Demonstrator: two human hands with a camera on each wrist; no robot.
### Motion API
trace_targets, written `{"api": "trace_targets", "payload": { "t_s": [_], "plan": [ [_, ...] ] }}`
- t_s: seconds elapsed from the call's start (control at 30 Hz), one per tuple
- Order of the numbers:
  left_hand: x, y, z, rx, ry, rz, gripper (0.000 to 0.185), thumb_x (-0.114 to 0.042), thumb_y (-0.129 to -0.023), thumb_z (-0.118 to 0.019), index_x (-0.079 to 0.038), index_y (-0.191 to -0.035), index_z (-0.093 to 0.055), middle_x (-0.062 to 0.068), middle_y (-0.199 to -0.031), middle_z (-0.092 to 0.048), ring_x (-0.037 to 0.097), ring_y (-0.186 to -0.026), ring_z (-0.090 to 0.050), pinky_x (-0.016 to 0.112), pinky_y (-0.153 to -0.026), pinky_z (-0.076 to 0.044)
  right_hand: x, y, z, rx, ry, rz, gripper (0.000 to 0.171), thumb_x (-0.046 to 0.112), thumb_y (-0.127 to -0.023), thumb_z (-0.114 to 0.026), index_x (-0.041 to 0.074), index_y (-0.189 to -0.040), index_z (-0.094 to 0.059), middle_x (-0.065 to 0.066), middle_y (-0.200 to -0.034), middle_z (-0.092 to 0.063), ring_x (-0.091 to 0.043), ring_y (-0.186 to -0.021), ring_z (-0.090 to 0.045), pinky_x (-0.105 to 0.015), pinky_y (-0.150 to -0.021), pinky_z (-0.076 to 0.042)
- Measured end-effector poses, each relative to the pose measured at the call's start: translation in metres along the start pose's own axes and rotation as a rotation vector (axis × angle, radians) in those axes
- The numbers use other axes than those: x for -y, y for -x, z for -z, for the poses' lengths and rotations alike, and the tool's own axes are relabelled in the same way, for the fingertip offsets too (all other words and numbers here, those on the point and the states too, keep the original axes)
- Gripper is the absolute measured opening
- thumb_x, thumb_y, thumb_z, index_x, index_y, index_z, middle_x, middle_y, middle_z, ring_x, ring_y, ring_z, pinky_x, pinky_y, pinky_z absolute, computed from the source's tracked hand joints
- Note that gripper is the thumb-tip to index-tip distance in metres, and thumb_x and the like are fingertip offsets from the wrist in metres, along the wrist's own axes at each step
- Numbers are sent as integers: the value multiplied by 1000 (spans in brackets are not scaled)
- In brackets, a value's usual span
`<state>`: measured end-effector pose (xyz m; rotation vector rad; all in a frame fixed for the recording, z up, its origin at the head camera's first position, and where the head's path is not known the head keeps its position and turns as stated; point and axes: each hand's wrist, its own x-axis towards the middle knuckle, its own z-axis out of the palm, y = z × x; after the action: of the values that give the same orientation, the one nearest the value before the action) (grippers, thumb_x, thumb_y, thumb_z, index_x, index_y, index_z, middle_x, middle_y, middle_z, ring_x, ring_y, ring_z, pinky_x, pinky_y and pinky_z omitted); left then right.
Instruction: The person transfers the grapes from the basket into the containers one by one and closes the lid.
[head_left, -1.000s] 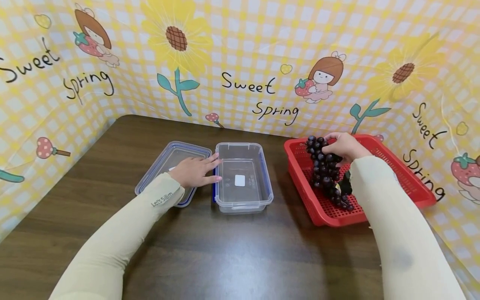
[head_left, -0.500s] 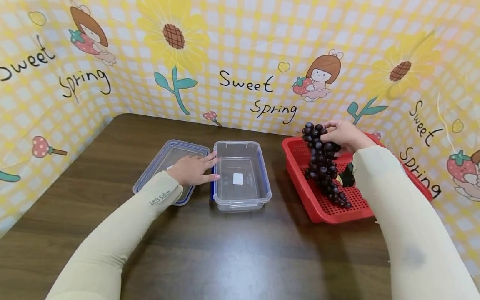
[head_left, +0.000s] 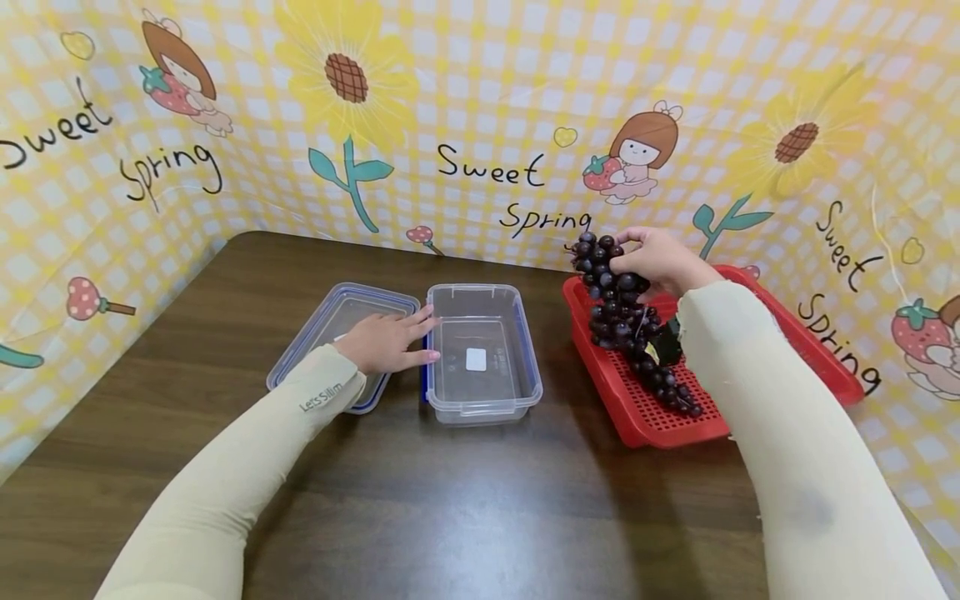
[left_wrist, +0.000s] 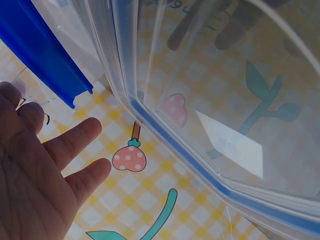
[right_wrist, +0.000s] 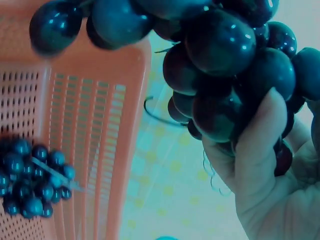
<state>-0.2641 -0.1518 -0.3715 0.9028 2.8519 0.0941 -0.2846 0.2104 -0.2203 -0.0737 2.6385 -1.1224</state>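
Head view: right hand (head_left: 662, 260) grips grapes (head_left: 604, 282), left hand (head_left: 381, 342) apart.

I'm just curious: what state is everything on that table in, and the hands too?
Clear container: upright, uncovered, on the table.
Lid: off, lying beside the container.
Dark grapes: upper ones held up; whether the lower ones hang or lie is unclear.
Red basket: upright, open-topped.
Left hand: outstretched, over the lid.
Right hand: gripping the grapes.
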Motion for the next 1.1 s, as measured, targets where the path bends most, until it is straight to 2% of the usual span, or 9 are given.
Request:
{"api": "trace_targets", "payload": {
  "t_s": [0.17, 0.3, 0.5, 0.63, 0.83, 1.1],
  "plan": [
    [2, 1, 0, -3, 1, 11, 70, -54, -98, -41, -11, -151, -29, 12, -157, -18, 44, -131, -39, 60, -105, -29, 15, -8, -17, 29, -14, 39, 42, 6, -91, -56, 1, -131, -45, -20, -121, -50, -13, -71, -55, -30, -47, -53],
    [2, 1, -1, -11, -10, -8, 70, -54, -98, -41, -10, -151, -30, 14, -157, -19, 44, -129, -41, 57, -104, -33, 27, -14, -30, 31, -29, 62, 41, 5, -90, -57, 3, -129, -48, -17, -115, -51, -16, -72, -54, -31, -45, -53],
    [-1, 3, -2, -5, -28, -21, 70, -53, -98, -41, -8, -150, -31, 15, -156, -22, 43, -127, -43, 56, -102, -36, 38, -16, -55, 43, -96, 68, 36, 3, -89, -59, 4, -124, -52, -10, -97, -51, -15, -62, -56, -30, -42, -51],
    [-5, 3, -1, 11, -27, -12, 70, -53, -98, -40, -9, -151, -30, 14, -156, -21, 44, -127, -44, 56, -101, -36, 43, -19, -71, 57, -106, 80, 36, 4, -89, -60, 6, -124, -53, -11, -101, -56, -18, -66, -59, -31, -44, -53],
    [-1, 5, -4, 0, -17, -13, 70, -54, -98, -40, -9, -151, -29, 14, -156, -20, 43, -127, -44, 56, -101, -36, 52, -24, -93, 72, -111, 107, 35, 5, -88, -61, 7, -122, -54, -14, -108, -56, -24, -79, -59, -35, -48, -55],
    [-2, 5, 2, -22, -29, -25, 69, -52, -98, -41, -9, -151, -29, 14, -156, -21, 43, -126, -45, 55, -99, -39, 48, -27, -128, -19, -225, 89, 33, 4, -85, -64, 8, -117, -57, -10, -100, -55, -22, -74, -60, -32, -43, -53]
  ]
}}
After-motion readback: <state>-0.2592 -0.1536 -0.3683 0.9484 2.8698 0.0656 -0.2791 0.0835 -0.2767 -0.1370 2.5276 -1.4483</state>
